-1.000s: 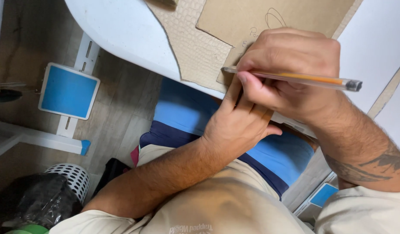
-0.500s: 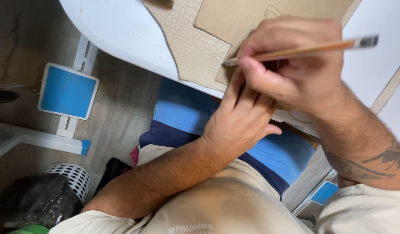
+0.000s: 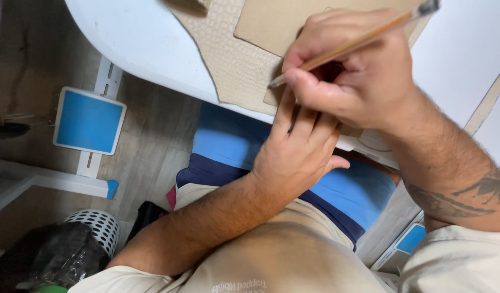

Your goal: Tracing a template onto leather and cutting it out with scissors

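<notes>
Two bare hands work at the edge of a white table: the right hand pinches a thin orange pencil between thumb and forefinger, its tip resting on the rim of a smooth brown cardboard template. Just below it, the left hand lies flat with fingers extended, pressing down the beige crocodile-textured sheet that sits under the template. Farther down and left of the hands, a white perforated waste basket stands on the floor.
</notes>
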